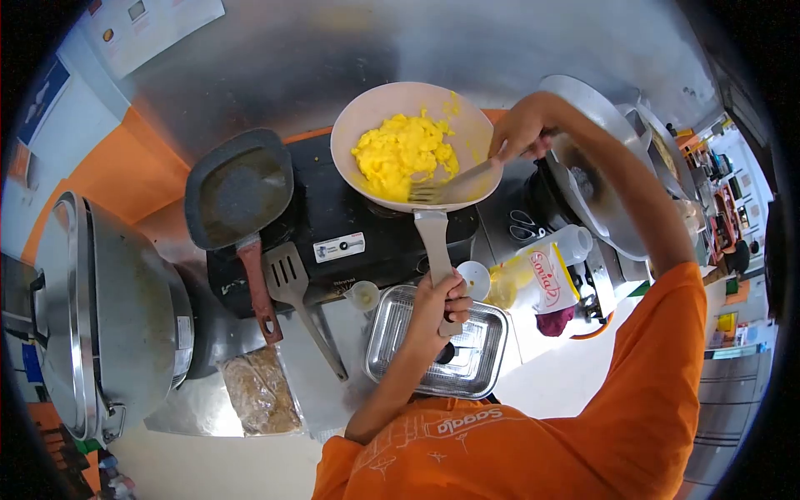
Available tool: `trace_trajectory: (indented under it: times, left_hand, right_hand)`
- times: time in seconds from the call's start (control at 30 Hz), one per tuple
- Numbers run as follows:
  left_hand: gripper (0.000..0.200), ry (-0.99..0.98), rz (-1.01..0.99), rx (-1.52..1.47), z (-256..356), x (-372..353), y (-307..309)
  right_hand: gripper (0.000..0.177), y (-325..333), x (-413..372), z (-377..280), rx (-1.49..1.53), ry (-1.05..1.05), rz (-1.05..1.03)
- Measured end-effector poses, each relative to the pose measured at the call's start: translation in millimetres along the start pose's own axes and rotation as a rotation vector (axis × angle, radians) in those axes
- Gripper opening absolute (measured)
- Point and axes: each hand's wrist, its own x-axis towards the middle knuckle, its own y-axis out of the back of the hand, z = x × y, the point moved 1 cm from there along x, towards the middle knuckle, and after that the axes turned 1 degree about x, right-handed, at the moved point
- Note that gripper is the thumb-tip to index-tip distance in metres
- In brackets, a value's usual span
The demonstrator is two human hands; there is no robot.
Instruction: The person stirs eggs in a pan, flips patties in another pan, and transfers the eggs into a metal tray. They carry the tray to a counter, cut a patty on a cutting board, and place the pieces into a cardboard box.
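Note:
My left hand (437,308) is wrapped round the beige handle of a light pink frying pan (352,125) on the stove. Yellow scrambled eggs (402,154) lie heaped in the pan's left and middle, with small bits stuck on its right wall. Over the pan's right rim, my right hand (527,129) grips a slotted spatula (471,179). The spatula's slotted head rests in the pan at the lower edge of the eggs. Below my left hand sits a clear-lidded metal tray (379,337), partly covered by my forearm.
A grey square pan (242,187) stands on the black stove (321,179), with another slotted spatula (290,279) beside it. A large metal pot (137,317) is at left, near a plastic bag (260,392). Scissors (525,225), a yellow-labelled bottle (546,271) and a wok (596,192) are at right.

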Motion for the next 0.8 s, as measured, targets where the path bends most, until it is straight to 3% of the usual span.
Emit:
trace_trajectory:
  times: [0.07, 0.27, 0.4, 0.6, 0.67, 0.73, 0.8]
  left_hand:
    - [0.010, 0.006, 0.007, 0.015, -1, 0, -1]
    - [0.009, -0.007, 0.031, 0.031, -1, -3, -4]
    - [0.007, -0.005, -0.004, 0.005, 3, -5, 1]
    - [0.005, -0.025, -0.027, -0.004, 1, -3, 0]
    - [0.005, -0.030, -0.027, 0.007, -2, -2, -1]
    - [0.005, -0.042, -0.016, 0.021, -3, -2, -3]
    - [0.005, -0.044, -0.029, 0.011, -4, -2, -1]
  right_hand:
    - [0.028, -23, 9, -17, 0.016, 0.204, 0.021]
    - [0.029, -34, 50, -24, 0.754, 0.345, 0.115]
    - [0.023, -38, 22, -4, 0.949, 0.327, 0.263]
    - [0.025, -58, 15, 39, 0.761, 0.231, 0.610]
    - [0.029, -70, 34, 37, 0.389, 0.166, 0.665]
    - [0.032, -78, 32, 20, 0.240, 0.051, 0.673]
    - [0.037, -83, 14, 4, 0.310, -0.109, 0.643]
